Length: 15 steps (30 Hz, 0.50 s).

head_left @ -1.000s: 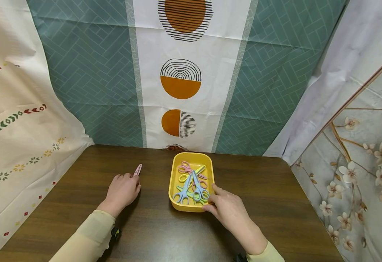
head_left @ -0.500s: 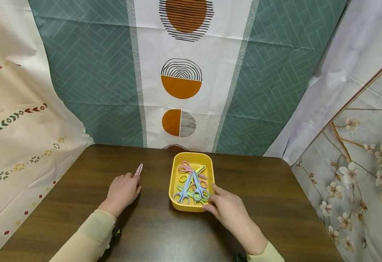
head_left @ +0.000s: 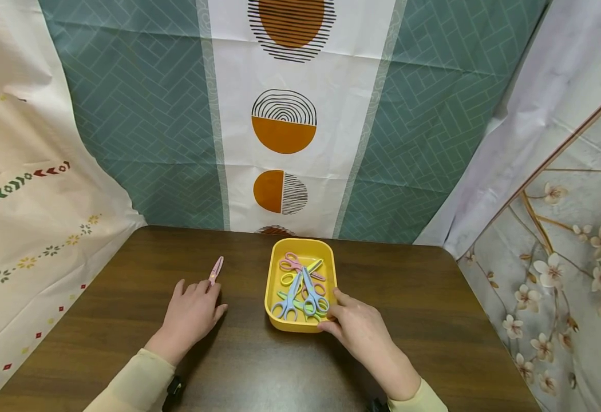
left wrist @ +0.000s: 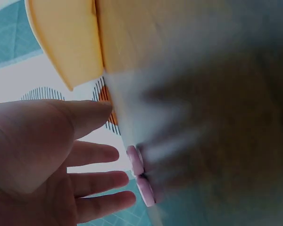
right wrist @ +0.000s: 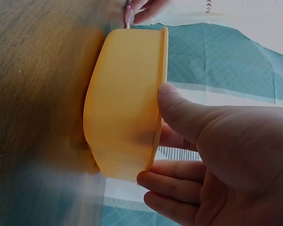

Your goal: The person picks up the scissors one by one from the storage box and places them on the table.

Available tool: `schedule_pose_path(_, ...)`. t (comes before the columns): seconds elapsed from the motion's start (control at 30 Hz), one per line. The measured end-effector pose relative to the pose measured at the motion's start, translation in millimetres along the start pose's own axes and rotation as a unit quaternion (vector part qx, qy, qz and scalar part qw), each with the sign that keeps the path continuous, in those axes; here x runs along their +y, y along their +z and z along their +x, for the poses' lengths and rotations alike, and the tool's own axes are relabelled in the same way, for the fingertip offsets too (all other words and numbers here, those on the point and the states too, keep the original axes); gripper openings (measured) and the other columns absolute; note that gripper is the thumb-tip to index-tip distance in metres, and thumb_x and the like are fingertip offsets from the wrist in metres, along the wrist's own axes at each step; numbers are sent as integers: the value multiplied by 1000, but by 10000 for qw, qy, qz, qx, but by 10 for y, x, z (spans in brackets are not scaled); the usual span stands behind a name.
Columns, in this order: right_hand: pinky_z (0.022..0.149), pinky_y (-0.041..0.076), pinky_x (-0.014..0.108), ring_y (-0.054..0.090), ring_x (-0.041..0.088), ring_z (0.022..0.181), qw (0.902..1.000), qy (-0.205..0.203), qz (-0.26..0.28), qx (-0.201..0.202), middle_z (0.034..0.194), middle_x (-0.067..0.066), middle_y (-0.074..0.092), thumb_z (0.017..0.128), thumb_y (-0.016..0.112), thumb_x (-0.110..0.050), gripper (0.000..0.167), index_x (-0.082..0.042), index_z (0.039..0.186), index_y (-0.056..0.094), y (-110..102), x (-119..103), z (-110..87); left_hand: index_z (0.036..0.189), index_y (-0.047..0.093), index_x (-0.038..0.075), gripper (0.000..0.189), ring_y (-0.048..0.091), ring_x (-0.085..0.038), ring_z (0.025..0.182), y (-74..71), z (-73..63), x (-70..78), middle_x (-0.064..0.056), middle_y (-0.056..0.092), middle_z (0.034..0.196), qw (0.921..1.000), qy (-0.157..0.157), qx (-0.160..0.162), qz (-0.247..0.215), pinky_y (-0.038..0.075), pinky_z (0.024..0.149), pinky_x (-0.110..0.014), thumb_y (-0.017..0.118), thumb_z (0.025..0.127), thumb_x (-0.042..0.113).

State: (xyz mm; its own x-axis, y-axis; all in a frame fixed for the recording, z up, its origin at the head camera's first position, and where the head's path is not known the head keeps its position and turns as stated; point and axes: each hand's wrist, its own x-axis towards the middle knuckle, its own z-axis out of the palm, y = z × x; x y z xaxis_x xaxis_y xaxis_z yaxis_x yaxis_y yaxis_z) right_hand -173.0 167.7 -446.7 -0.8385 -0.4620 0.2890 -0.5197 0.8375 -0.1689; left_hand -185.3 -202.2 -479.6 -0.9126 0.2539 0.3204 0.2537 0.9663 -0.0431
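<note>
My left hand [head_left: 191, 315] reaches over the left part of the table, fingers spread and thumb apart. Just beyond its fingertips lies a small pair of pink scissors [head_left: 216, 269], blades pointing away. In the left wrist view the pink handle loops [left wrist: 135, 160] rest on the table in front of the straight fingers. My right hand [head_left: 359, 327] grips the near right corner of a yellow tray [head_left: 295, 327], with the thumb on its rim. Inside the tray lie several pairs of scissors: blue ones [head_left: 308, 292] on top, with pink [head_left: 291, 262], yellow [head_left: 287, 279] and green [head_left: 282, 295] ones among them.
The dark wooden table [head_left: 408, 286] runs back to a green and white patterned cloth [head_left: 290, 131]. Printed cloths hang at the left [head_left: 32, 217] and right [head_left: 553, 274] sides. The tray stands near the table's back edge.
My left hand's fingers have straightened and spread, drawing slightly back toward me from the pink scissors. More of the scissors shows. The right hand and the tray keep their places.
</note>
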Motion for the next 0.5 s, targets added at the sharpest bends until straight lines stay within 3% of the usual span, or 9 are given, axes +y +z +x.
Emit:
schedule_pose_path(0.17, 87, 63, 49, 75, 35, 120, 10000, 23, 27, -39, 145, 24, 69, 92, 89, -41, 28, -14, 98, 84, -2, 0, 1, 129, 74, 2, 51, 72, -43, 117, 13, -48, 9, -22, 73, 130, 9995, -12, -300, -6, 42, 110, -76, 87, 97, 39)
schedule_pose_path(0.33, 88, 63, 49, 75, 36, 121, 10000, 31, 14, -64, 145, 23, 69, 93, 89, -42, 28, -14, 99, 84, 0, 4, 6, 130, 72, 1, 54, 72, -42, 118, 30, -49, -11, -23, 73, 130, 9992, 35, -396, -6, 43, 109, -76, 86, 97, 42)
schedule_pose_path(0.5, 89, 63, 50, 74, 36, 123, 9999, 78, 22, -113, 146, 23, 68, 93, 88, -42, 28, -14, 99, 84, -5, 6, 8, 135, 69, -2, 60, 72, -42, 121, -4, -5, -23, -24, 72, 134, 9974, 3, -709, -112, 43, 108, -77, 84, 98, 43)
